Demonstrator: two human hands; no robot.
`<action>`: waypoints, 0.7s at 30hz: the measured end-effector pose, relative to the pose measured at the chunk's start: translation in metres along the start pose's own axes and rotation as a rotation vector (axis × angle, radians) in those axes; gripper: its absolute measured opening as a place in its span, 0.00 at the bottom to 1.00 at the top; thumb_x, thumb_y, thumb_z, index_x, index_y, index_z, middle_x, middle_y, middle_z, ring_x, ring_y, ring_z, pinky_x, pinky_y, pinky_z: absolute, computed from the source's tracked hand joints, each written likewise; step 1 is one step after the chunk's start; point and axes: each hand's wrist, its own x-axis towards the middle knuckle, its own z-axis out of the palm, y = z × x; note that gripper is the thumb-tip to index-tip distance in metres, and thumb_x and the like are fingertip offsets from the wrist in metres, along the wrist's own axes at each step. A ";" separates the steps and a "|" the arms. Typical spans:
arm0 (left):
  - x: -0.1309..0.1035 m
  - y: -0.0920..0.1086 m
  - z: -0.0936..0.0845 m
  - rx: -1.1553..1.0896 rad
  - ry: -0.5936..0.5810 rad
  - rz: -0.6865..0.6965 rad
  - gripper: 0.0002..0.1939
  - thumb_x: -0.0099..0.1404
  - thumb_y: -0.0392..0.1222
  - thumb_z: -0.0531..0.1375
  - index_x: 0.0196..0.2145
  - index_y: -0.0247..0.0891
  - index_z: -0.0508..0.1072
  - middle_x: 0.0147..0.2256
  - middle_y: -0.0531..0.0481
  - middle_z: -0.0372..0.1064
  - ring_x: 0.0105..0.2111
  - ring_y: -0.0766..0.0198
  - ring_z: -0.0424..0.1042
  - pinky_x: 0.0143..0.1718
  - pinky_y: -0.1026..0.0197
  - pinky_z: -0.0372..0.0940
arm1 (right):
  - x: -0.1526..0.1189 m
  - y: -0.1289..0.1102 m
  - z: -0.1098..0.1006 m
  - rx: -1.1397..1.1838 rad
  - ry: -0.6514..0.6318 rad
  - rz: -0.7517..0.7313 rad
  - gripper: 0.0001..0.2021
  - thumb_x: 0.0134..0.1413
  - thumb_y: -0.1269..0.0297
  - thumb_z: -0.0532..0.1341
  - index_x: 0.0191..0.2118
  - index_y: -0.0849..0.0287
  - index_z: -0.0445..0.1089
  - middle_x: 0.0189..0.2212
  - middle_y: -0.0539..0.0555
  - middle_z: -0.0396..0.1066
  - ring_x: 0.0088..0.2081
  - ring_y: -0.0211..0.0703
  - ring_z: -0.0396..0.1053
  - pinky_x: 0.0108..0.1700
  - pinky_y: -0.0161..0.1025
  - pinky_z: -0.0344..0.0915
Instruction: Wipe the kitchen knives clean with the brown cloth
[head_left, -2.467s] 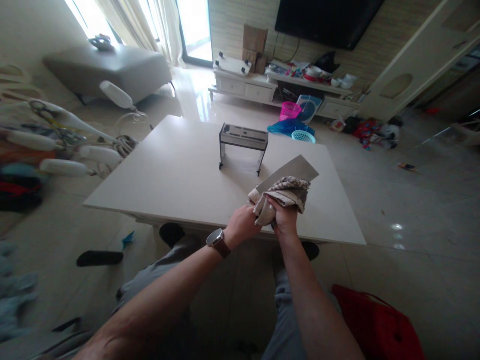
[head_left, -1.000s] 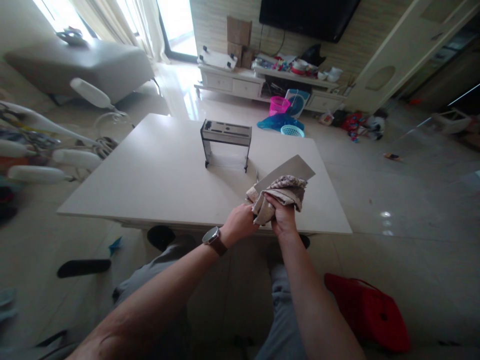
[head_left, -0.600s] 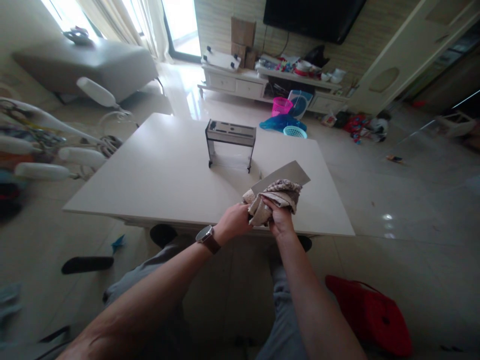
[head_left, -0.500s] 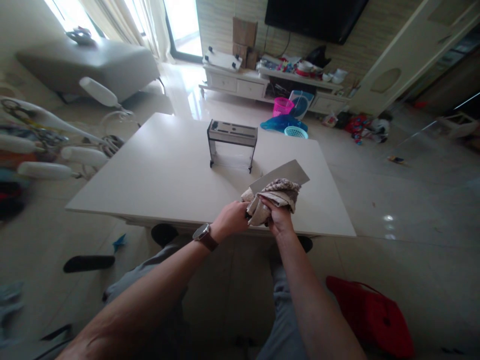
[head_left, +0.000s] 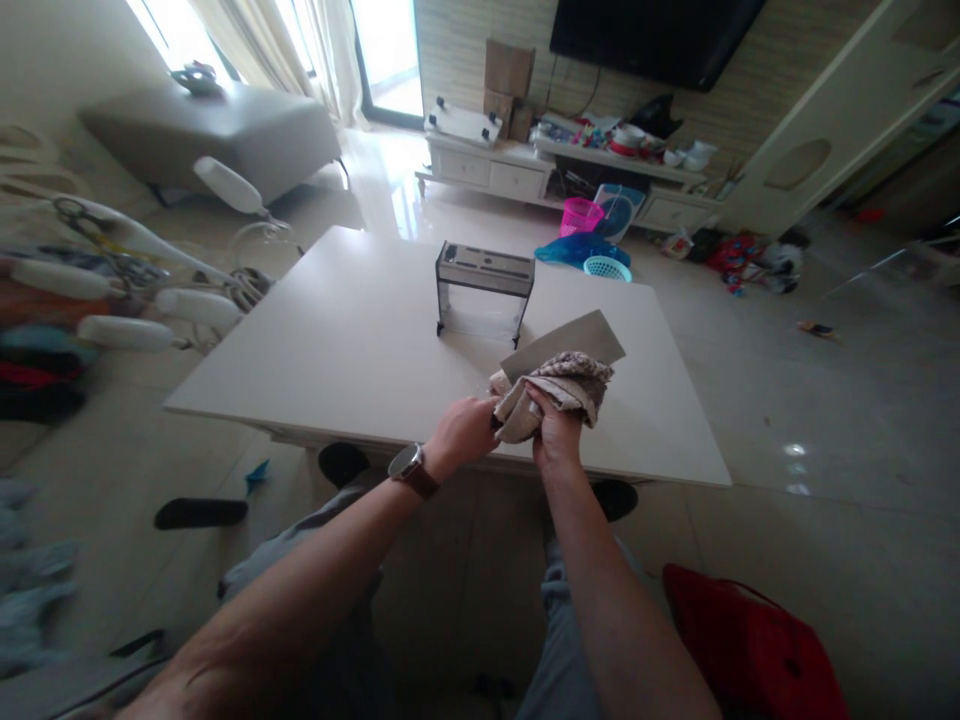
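Observation:
A cleaver with a wide grey blade (head_left: 566, 342) is held over the near edge of a white table (head_left: 330, 340). My left hand (head_left: 466, 432), with a watch on its wrist, is closed round the cleaver's dark handle, which is mostly hidden. A bunched beige and brown cloth (head_left: 566, 392) is in my right hand (head_left: 556, 428), the thumb on top, and it covers the lower part of the blade. Beyond the blade, a knife rack (head_left: 485, 290) with a dark frame and clear sides stands upright on the table.
At the table's far edge are a blue plastic bag (head_left: 562, 250), a light blue basket (head_left: 607, 268) and a pink basket (head_left: 581, 215). White lamp arms (head_left: 225, 185) reach in at the left. A red stool (head_left: 750, 640) is at the lower right.
The view has shifted, so the table and rack appear slightly further right. Both hands still hold the cleaver and cloth, with the blade tilted a little differently.

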 end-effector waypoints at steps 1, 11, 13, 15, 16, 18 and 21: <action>-0.001 0.002 0.004 -0.005 -0.008 0.006 0.15 0.64 0.41 0.58 0.45 0.39 0.80 0.40 0.36 0.81 0.40 0.47 0.80 0.38 0.56 0.67 | 0.001 0.001 0.001 -0.002 -0.013 -0.003 0.24 0.26 0.64 0.79 0.36 0.58 0.76 0.43 0.53 0.80 0.48 0.51 0.77 0.61 0.51 0.70; 0.000 -0.005 -0.002 -0.055 0.015 0.040 0.14 0.62 0.42 0.61 0.44 0.39 0.81 0.40 0.38 0.81 0.41 0.47 0.80 0.38 0.57 0.67 | 0.009 0.011 -0.004 -0.138 -0.099 -0.078 0.25 0.28 0.62 0.79 0.39 0.57 0.77 0.46 0.54 0.80 0.52 0.51 0.76 0.62 0.53 0.69; 0.000 -0.008 -0.007 -0.060 0.022 0.036 0.13 0.63 0.44 0.60 0.43 0.40 0.81 0.39 0.39 0.81 0.40 0.48 0.80 0.38 0.57 0.66 | 0.008 0.009 -0.005 -0.143 -0.130 -0.075 0.24 0.29 0.63 0.79 0.39 0.56 0.78 0.45 0.53 0.81 0.51 0.51 0.77 0.62 0.53 0.69; 0.001 -0.009 -0.011 -0.056 0.032 0.027 0.13 0.65 0.44 0.59 0.42 0.41 0.81 0.38 0.39 0.81 0.39 0.49 0.80 0.37 0.57 0.65 | 0.008 0.007 -0.008 -0.149 -0.142 -0.065 0.24 0.28 0.64 0.79 0.39 0.56 0.78 0.44 0.53 0.81 0.51 0.52 0.77 0.62 0.53 0.69; 0.001 -0.008 -0.012 -0.048 0.037 0.021 0.13 0.65 0.44 0.59 0.42 0.41 0.80 0.38 0.39 0.81 0.39 0.49 0.80 0.37 0.58 0.65 | 0.008 0.006 -0.009 -0.156 -0.139 -0.063 0.24 0.28 0.65 0.79 0.39 0.56 0.78 0.44 0.52 0.81 0.51 0.52 0.77 0.63 0.54 0.69; 0.003 -0.008 -0.017 -0.021 0.046 0.010 0.13 0.64 0.43 0.59 0.44 0.42 0.80 0.38 0.40 0.81 0.39 0.49 0.80 0.37 0.58 0.65 | 0.011 0.006 -0.013 -0.178 -0.132 -0.066 0.23 0.28 0.65 0.78 0.38 0.55 0.78 0.44 0.50 0.81 0.51 0.51 0.77 0.63 0.53 0.69; 0.007 -0.006 -0.024 0.019 0.050 -0.011 0.15 0.64 0.44 0.60 0.46 0.43 0.80 0.39 0.40 0.81 0.40 0.49 0.80 0.38 0.57 0.65 | 0.017 0.007 -0.020 -0.201 -0.166 -0.091 0.21 0.32 0.64 0.77 0.38 0.53 0.78 0.44 0.49 0.81 0.54 0.50 0.76 0.62 0.51 0.70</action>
